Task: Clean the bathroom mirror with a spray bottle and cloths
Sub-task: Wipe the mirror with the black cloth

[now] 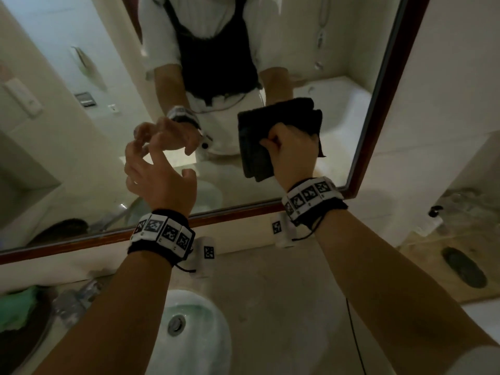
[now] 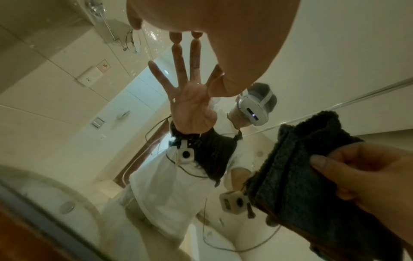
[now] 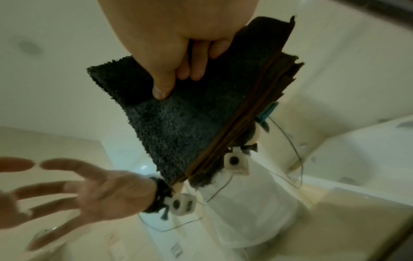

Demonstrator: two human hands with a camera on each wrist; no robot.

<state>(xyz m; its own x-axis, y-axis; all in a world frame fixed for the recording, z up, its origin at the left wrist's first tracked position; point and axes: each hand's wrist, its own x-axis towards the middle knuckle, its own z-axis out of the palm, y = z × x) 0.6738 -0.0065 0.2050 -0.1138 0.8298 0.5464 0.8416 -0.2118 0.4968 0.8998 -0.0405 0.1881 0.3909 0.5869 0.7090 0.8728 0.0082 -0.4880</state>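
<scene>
right hand [image 1: 293, 150] raised at the mirror [image 1: 81, 109], thumb and curled fingers pinching a folded dark cloth [image 1: 255, 147] flat against the glass, right of centre. left hand [image 1: 157, 177] just left of it, fingers spread and loosely bent, fingertips at the glass, holding nothing. below, near side: white basin [image 1: 213, 336] in a pale counter [image 1: 284, 280]; green cloth [image 1: 19, 307] at far left of the counter. spray bottle not identifiable.
</scene>
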